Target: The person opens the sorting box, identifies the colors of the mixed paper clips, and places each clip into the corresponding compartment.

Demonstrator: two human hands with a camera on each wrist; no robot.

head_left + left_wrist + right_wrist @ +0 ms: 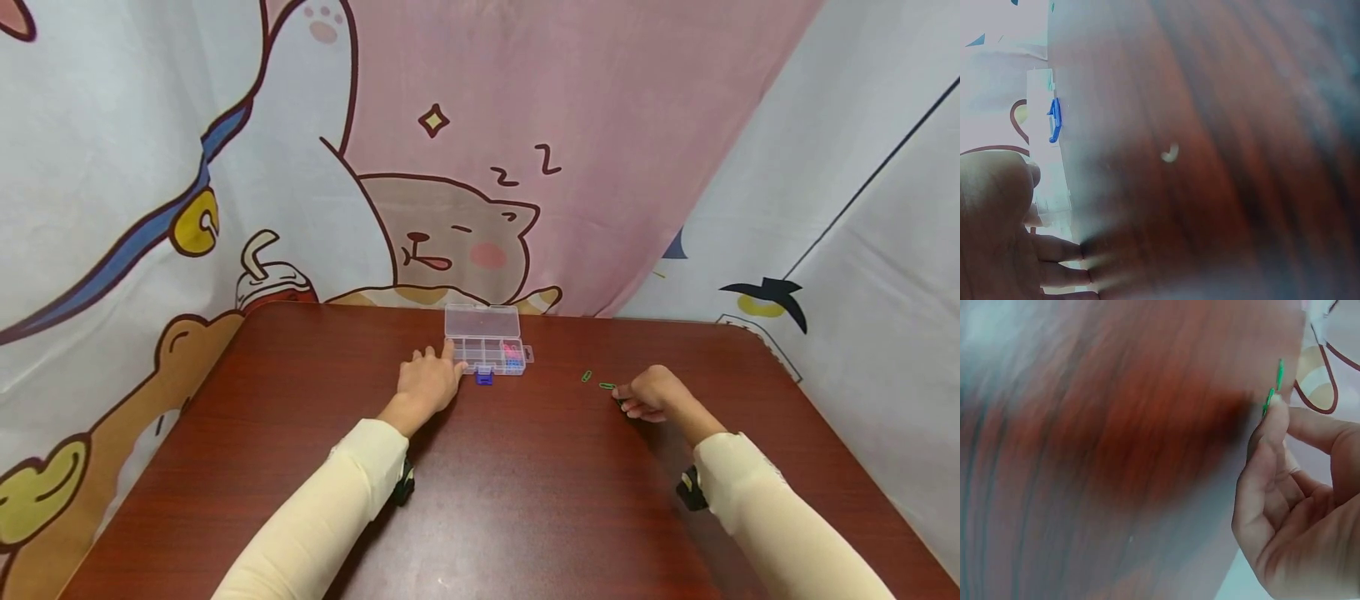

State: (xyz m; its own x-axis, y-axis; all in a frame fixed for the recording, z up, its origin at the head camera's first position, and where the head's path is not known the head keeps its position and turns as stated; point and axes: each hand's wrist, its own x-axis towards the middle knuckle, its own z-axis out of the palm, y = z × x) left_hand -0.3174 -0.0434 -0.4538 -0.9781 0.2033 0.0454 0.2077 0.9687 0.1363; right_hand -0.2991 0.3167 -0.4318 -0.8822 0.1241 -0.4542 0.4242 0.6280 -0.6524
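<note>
A small green, narrow looped paper clip (607, 386) lies on the reddish-brown, wood-grained tabletop (495, 467); it should be light, stiff and slick, best pinched across its long sides. Right hand (651, 395): curled fingers at its end, grip unclear. Left hand (429, 382): fingers extended, at a clear plastic compartment box (482, 322).

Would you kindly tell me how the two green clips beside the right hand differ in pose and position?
In the head view, the left clip slants steeply, while the right clip lies almost crosswise. The left clip is apart from the right hand; the right clip reaches its fingertips. Both clips are green.
</note>
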